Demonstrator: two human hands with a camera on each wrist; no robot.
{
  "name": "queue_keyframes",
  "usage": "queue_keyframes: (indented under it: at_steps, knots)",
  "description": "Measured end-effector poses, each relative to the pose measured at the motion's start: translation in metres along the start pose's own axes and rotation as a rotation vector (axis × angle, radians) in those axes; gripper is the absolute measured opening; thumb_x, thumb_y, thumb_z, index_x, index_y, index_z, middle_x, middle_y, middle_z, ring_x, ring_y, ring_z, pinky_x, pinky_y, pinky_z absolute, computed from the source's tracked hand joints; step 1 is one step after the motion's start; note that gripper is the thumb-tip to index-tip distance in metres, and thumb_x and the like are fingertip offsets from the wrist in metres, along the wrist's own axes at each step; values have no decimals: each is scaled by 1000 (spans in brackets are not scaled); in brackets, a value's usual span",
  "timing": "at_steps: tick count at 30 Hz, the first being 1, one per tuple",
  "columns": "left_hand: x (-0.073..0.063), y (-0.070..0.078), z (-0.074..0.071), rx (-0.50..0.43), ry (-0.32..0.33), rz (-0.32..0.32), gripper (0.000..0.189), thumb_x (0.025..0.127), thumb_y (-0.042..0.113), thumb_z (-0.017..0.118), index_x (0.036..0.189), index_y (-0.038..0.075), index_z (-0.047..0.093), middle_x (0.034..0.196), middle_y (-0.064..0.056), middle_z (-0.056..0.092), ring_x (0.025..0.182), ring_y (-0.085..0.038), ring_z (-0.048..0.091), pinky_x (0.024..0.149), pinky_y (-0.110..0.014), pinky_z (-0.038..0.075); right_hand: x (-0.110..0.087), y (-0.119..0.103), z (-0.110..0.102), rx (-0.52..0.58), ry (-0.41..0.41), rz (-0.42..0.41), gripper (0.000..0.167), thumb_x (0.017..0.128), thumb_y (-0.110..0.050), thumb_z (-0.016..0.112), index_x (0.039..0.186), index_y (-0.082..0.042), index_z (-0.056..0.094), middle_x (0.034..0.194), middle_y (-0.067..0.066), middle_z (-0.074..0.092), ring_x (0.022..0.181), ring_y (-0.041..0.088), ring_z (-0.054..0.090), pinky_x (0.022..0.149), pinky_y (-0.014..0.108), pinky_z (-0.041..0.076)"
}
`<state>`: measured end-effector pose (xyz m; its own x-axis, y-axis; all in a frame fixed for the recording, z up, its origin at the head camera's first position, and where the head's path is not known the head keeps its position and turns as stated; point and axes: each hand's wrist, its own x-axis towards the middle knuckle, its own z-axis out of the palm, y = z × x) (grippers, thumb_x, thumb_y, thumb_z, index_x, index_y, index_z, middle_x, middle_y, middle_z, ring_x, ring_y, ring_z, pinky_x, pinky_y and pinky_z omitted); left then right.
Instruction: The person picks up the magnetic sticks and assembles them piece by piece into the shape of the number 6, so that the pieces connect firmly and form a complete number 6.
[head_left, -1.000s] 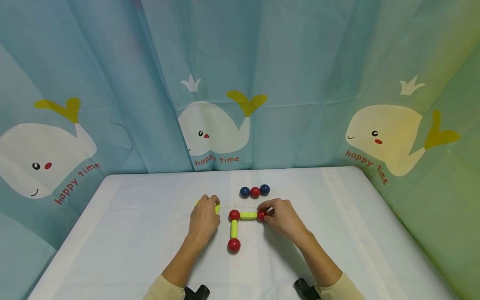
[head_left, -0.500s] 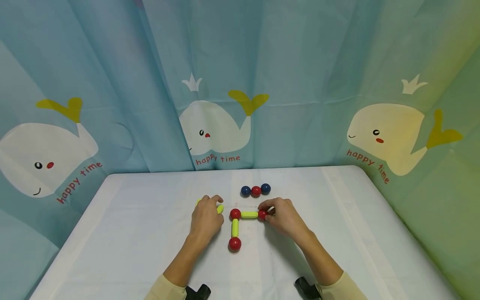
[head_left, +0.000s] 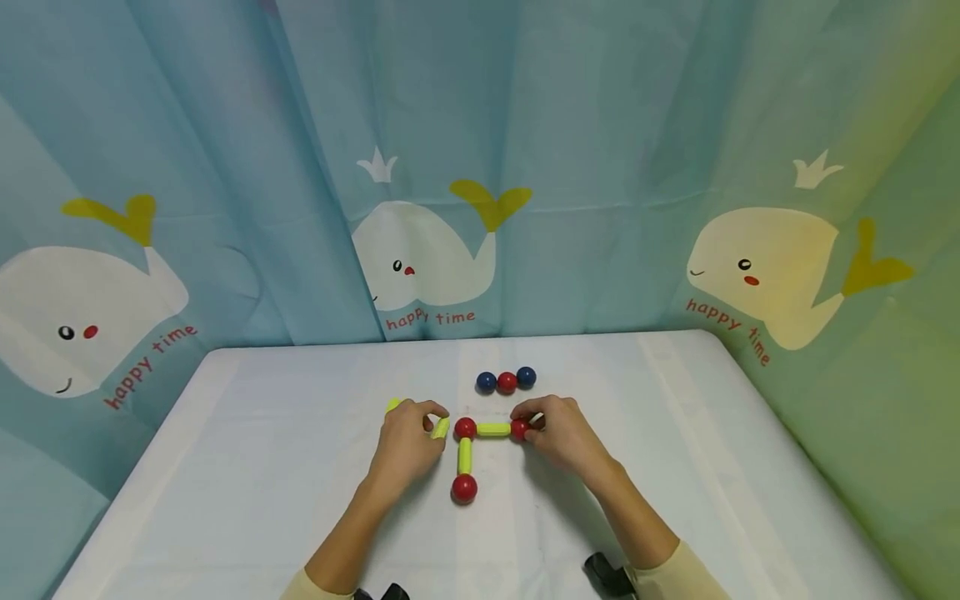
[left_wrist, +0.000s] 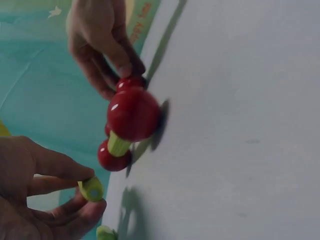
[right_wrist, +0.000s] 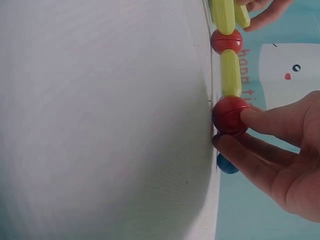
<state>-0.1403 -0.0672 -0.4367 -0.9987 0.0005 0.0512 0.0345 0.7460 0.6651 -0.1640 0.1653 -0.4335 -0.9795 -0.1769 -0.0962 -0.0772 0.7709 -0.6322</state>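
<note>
My left hand (head_left: 408, 442) pinches a yellow-green rod (head_left: 440, 428) between thumb and fingers, just left of a red corner ball (head_left: 465, 428) and apart from it. From that ball one rod (head_left: 493, 430) runs right to another red ball (head_left: 519, 430), and a second rod (head_left: 465, 457) runs toward me to a near red ball (head_left: 464, 489). My right hand (head_left: 566, 437) grips the right-end ball with thumb and fingers, plainly seen in the right wrist view. Partly hidden behind my left hand lies a loose yellow-green rod (head_left: 393, 404). The held rod's end (left_wrist: 92, 190) shows in the left wrist view.
Behind the L-shaped piece sit a blue ball (head_left: 486, 382), a red ball (head_left: 507, 383) and another blue ball (head_left: 526, 377) in a row. A white-covered table (head_left: 225, 500) lies beneath everything. Its far edge meets a whale-print curtain (head_left: 600, 167).
The rod in my left hand has come closer to the corner ball, and its angle has changed. My right hand keeps its grip on the right-end ball. The head view has shifted slightly.
</note>
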Motion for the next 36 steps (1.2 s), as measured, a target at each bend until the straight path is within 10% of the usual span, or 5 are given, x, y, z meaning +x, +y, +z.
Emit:
queue_keyframes:
  at_steps: [25,36]
  knots:
    - [-68,8,-10,-365,-290,-16,32,77,9,85,102,13,66,86,-1,67,60,-13,68,56,-28,52,-1,0,1,-7,10,-16,25,88,5,76,108,-10,80,97,2,75,87,18,65,75,31,60]
    - [-74,3,3,-351,-384,-70,29,77,6,84,96,13,63,81,-1,63,54,-15,68,56,-30,52,-2,0,1,3,10,-23,25,88,5,75,108,-9,80,97,2,75,86,18,65,75,32,61]
